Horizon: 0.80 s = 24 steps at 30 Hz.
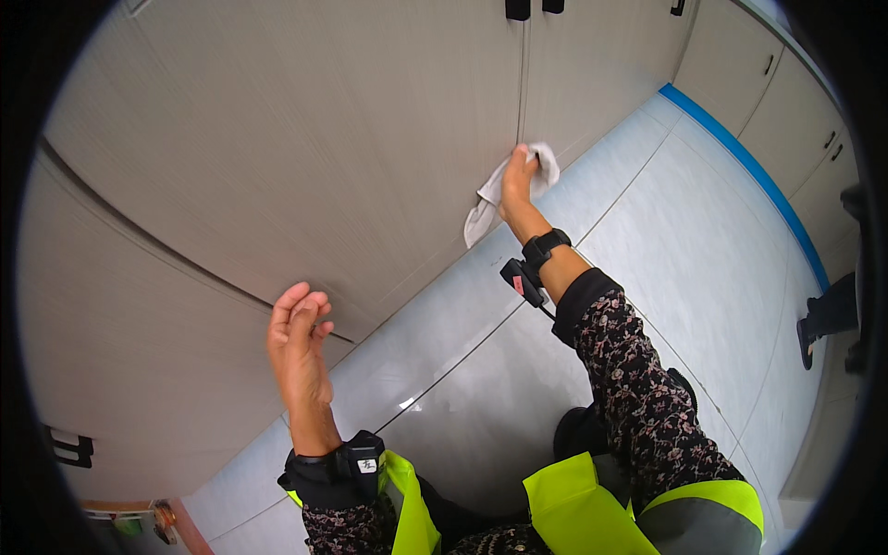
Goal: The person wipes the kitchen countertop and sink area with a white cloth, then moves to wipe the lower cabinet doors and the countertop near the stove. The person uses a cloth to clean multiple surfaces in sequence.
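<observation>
My right hand (517, 182) grips a white cloth (491, 191) against the lower part of a pale wood-grain cabinet door (416, 125), near the vertical gap between two doors. One end of the cloth hangs down towards the floor, and another part bunches beyond my fingers. Off to the left, my left hand (300, 340) is raised close to the cabinet front with its fingers loosely curled and nothing in it. Its fingertips are near a dark gap between panels; whether they touch the surface I cannot tell.
Glossy pale tiles (472, 361) cover the floor. Blue tape (756, 173) runs along the base of more cabinets (777, 104) at the right. Another person's leg and shoe (805, 340) show at the right edge. Black handles (517, 8) stick out from the doors. An open compartment (139, 517) holds small items at lower left.
</observation>
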Each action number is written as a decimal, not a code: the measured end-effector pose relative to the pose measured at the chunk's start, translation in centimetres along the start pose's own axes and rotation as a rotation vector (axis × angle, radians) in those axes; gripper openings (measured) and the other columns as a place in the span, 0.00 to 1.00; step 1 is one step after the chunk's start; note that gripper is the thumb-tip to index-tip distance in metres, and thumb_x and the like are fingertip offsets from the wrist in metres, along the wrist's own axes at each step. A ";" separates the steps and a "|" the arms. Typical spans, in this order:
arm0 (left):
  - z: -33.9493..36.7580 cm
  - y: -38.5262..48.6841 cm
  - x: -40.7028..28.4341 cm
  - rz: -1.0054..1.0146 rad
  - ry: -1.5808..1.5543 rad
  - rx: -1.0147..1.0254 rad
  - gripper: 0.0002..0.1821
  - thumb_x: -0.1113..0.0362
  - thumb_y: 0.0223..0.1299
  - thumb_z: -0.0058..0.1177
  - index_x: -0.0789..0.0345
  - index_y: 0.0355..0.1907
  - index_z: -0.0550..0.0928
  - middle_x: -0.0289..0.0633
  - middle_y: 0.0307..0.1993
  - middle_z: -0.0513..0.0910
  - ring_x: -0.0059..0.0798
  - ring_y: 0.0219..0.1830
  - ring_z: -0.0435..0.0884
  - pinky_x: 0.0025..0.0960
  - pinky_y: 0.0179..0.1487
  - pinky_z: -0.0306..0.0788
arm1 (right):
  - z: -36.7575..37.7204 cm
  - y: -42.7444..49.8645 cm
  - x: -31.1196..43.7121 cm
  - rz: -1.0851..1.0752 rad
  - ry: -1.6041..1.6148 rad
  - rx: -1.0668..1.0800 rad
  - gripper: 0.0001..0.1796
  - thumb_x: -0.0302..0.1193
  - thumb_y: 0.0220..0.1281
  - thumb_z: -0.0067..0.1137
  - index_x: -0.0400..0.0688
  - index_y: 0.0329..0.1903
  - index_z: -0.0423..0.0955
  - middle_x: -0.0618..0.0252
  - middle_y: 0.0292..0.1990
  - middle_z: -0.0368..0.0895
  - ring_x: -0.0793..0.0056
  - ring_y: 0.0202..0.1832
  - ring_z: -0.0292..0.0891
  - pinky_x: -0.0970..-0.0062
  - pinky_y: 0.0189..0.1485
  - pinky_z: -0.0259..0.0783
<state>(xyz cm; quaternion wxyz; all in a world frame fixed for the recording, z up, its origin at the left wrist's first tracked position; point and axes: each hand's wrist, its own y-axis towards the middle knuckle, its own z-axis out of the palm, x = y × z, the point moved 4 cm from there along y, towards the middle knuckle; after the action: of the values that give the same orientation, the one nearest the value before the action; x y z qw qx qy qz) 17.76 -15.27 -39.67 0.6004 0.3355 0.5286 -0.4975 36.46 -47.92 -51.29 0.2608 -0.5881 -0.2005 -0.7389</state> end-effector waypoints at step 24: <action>-1.2 0.2 0.4 0.146 -0.085 -0.085 0.19 0.66 0.55 0.51 0.66 0.50 0.70 0.36 0.37 0.78 0.20 0.38 0.74 0.24 0.38 0.67 | 4.5 -12.9 18.6 -0.561 0.155 0.678 0.20 0.41 0.63 0.43 0.35 0.46 0.66 0.57 0.50 0.62 0.65 0.51 0.59 0.71 0.59 0.52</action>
<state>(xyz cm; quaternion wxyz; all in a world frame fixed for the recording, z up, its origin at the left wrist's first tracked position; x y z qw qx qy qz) 17.55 -14.21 -40.35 0.6707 0.3261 0.4975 -0.4431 28.71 -37.88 -32.06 0.2426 -0.3351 -0.5630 -0.7155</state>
